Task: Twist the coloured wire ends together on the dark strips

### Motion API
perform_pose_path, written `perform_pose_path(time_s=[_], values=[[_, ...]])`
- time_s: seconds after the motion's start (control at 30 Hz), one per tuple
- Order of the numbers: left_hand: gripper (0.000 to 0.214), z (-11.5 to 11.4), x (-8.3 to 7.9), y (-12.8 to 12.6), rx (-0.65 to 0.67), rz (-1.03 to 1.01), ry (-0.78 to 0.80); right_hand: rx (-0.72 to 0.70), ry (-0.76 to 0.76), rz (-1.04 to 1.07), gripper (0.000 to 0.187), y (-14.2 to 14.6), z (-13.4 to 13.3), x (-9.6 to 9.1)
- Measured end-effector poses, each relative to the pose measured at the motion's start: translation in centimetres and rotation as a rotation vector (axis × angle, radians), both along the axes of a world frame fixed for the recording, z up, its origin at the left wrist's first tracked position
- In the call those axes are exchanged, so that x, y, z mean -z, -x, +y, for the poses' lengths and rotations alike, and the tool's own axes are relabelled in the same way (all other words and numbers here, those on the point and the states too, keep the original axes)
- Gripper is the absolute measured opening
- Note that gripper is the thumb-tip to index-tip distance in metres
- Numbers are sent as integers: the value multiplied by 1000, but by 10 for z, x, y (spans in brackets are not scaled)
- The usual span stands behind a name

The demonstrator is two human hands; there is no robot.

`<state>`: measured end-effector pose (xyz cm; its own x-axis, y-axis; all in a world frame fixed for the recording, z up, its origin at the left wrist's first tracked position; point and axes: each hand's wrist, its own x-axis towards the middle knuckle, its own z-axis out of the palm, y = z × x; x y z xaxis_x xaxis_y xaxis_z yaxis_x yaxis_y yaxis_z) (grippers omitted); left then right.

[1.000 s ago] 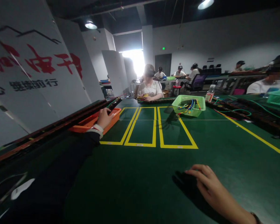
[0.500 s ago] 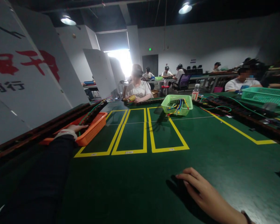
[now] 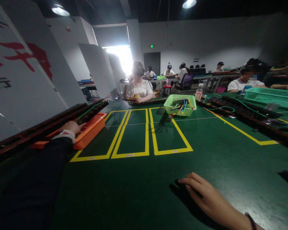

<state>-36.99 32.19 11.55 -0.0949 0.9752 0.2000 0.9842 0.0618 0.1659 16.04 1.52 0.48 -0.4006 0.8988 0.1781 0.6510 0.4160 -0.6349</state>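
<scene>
At the left, my left hand (image 3: 72, 127) reaches over an orange plastic basket (image 3: 92, 131), its fingers closed round the near end of a long dark strip (image 3: 92, 111). A green wire (image 3: 90, 110) runs along this strip. The strip slants across the basket, its far end past the back rim; my hand hides its near end. My right hand (image 3: 201, 190) is low over the green tabletop (image 3: 144, 182) at the right, palm down and holding nothing, fingers loosely stretched out.
Yellow tape (image 3: 129, 155) marks rectangles on the table. A light green basket (image 3: 181, 108) holds coloured wires. Dark strips (image 3: 249, 111) with loose wires lie at the right, near a bottle (image 3: 198, 92) and a teal basket (image 3: 272, 97). A co-worker (image 3: 139, 88) sits across the table.
The near end of the dark strip has risen slightly in the orange basket, together with my left hand. My right hand stays about where it was. The view has shifted a little.
</scene>
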Motion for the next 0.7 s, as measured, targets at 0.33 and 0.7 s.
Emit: perform_pose_path(time_s=[0.33,0.7], values=[[92,-32,-53,-44,118,870,-177,-8,-1,-12,28,-1,0,0],[87,-108,-82,-54,222,882,-127,-24,-72,12,29,-5,-4,-2]])
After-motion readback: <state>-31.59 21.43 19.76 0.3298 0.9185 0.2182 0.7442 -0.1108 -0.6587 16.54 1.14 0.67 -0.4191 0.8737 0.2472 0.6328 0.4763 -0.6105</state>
